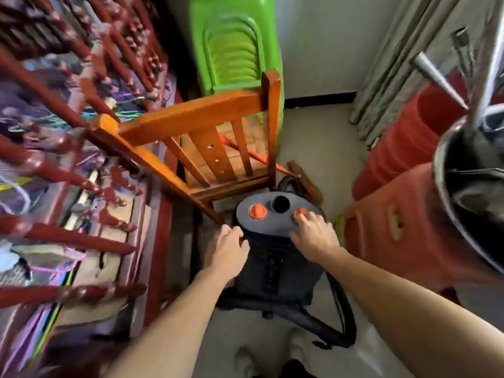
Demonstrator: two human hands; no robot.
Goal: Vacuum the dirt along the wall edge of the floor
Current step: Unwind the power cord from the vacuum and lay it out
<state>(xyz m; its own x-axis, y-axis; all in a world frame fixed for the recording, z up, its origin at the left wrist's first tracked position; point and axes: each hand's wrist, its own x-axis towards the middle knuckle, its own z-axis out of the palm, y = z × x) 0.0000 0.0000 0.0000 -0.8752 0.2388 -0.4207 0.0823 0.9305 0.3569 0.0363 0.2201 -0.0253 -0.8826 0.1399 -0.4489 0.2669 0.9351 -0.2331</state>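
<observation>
A black canister vacuum cleaner point(275, 255) stands on the pale floor just in front of me, with two orange knobs and a round black opening on its top. My left hand point(227, 248) rests on the canister's left upper side, fingers curled against it. My right hand point(313, 233) lies on the top right, fingertips touching the right orange knob point(300, 212). The black hose point(343, 317) loops along the floor at the vacuum's right. The white wall with a dark skirting point(319, 98) runs at the far end of the floor.
A wooden chair point(207, 148) leans tilted right behind the vacuum. Stacked green plastic chairs point(234, 47) stand beyond it. A dark red carved wooden bench point(81, 186) fills the left. Red plastic stools point(395, 214) and a metal pot point(469, 192) crowd the right, by a curtain point(395, 64).
</observation>
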